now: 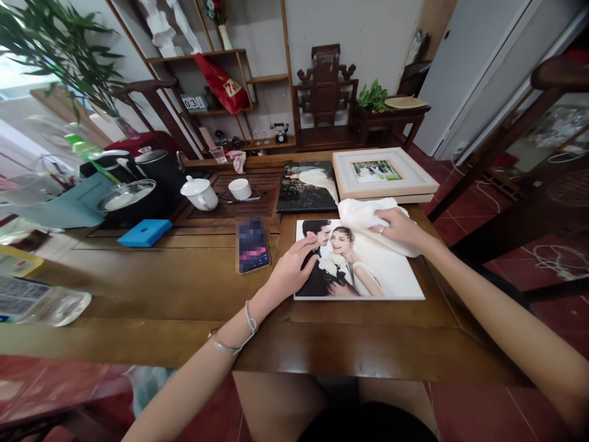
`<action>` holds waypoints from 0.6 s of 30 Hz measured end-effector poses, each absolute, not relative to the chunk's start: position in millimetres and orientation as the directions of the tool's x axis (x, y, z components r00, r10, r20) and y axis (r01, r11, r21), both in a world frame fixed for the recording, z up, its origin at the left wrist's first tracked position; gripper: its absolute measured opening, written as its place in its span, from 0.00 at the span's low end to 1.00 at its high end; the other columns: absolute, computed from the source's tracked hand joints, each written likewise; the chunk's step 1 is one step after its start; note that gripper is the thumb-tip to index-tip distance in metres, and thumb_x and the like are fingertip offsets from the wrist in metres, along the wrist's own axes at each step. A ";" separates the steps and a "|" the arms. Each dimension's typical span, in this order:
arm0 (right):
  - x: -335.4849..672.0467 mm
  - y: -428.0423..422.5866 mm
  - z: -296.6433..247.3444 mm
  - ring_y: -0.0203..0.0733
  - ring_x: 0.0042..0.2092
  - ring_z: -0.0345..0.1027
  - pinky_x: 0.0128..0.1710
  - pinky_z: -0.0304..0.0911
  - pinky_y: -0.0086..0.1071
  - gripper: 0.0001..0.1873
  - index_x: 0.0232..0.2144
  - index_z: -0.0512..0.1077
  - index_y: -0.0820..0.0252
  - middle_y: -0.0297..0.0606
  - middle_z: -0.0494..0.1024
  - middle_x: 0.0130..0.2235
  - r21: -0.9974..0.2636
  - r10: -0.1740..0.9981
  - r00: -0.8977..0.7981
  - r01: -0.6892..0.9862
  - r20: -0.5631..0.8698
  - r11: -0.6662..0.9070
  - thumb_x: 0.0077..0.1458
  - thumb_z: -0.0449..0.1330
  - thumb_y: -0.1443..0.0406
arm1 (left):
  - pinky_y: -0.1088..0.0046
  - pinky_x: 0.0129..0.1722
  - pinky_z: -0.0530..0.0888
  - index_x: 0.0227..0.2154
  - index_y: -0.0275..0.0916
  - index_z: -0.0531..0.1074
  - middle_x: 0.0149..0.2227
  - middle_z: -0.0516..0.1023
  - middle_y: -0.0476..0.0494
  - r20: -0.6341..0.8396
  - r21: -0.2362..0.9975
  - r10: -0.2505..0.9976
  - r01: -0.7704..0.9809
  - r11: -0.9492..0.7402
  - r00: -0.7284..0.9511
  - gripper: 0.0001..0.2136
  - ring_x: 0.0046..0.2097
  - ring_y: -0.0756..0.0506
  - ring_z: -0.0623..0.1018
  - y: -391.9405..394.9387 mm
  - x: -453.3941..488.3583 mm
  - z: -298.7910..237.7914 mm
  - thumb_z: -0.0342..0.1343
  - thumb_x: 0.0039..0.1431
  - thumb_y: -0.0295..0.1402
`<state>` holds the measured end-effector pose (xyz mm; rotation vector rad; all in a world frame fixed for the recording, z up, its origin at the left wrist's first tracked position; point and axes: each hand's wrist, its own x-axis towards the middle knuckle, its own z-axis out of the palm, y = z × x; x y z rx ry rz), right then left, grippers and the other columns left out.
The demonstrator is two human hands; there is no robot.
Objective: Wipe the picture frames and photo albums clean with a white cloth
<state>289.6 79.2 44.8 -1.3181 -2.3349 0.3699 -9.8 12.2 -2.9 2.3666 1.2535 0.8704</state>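
A large frameless photo print (368, 270) of a couple lies flat on the wooden table (184, 288) in front of me. My left hand (292, 267) rests on the print's left edge, fingers stretched out flat. My right hand (400, 228) presses a white cloth (363, 213) down on the print's upper right part, fingers closed over it. A second dark photo print (307, 187) lies just beyond, and a white framed picture (384, 172) sits to its right.
A phone (252, 245) lies left of the print. Farther left are a blue sponge (145, 232), a white teapot (200, 193), a cup (240, 188) on a tea tray, kettles and a plastic bottle (46, 304). Shelves and a carved chair stand behind.
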 end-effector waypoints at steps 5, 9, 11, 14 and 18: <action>295.1 35.5 42.7 0.50 0.35 0.72 0.35 0.63 0.39 0.08 0.20 0.66 0.56 0.42 0.80 0.33 -0.417 0.831 -0.531 0.725 0.168 0.548 0.49 0.57 0.64 | 0.55 0.64 0.66 0.54 0.38 0.70 0.59 0.71 0.37 0.381 0.535 0.815 0.614 -0.580 0.437 0.15 0.63 0.42 0.69 11.4 -8.2 -1.4 0.48 0.66 0.28; 289.1 -32.6 49.3 0.60 0.58 0.66 0.48 0.67 0.48 0.05 0.20 0.69 0.55 0.42 0.75 0.57 -0.437 0.735 -0.668 0.630 0.118 0.642 0.44 0.57 0.69 | 0.54 0.64 0.66 0.54 0.38 0.70 0.59 0.71 0.37 0.396 0.539 0.811 0.607 -0.585 0.430 0.15 0.63 0.41 0.69 12.0 -7.9 -3.4 0.48 0.66 0.28; 284.9 -55.1 53.6 0.57 0.64 0.59 0.55 0.63 0.50 0.07 0.24 0.73 0.53 0.38 0.72 0.59 -0.452 0.648 -0.750 0.537 0.130 0.712 0.45 0.57 0.70 | 0.54 0.63 0.67 0.54 0.38 0.70 0.59 0.72 0.36 0.403 0.536 0.805 0.601 -0.593 0.435 0.15 0.62 0.41 0.69 12.8 -8.6 -4.3 0.49 0.66 0.28; 283.9 -55.5 53.5 0.55 0.65 0.57 0.56 0.63 0.49 0.08 0.26 0.75 0.53 0.36 0.72 0.59 -0.440 0.581 -0.805 0.480 0.124 0.759 0.47 0.57 0.70 | 0.54 0.63 0.67 0.54 0.37 0.70 0.59 0.72 0.35 0.411 0.527 0.791 0.590 -0.612 0.453 0.15 0.62 0.41 0.70 14.2 -10.2 -4.1 0.49 0.66 0.28; 290.1 -6.7 44.9 0.61 0.60 0.64 0.48 0.69 0.48 0.06 0.23 0.71 0.56 0.46 0.73 0.58 -0.358 0.693 -0.714 0.624 0.102 0.695 0.51 0.59 0.65 | 0.53 0.64 0.66 0.54 0.37 0.69 0.59 0.71 0.35 0.403 0.522 0.786 0.588 -0.618 0.468 0.15 0.62 0.41 0.70 14.7 -11.3 -2.3 0.49 0.67 0.29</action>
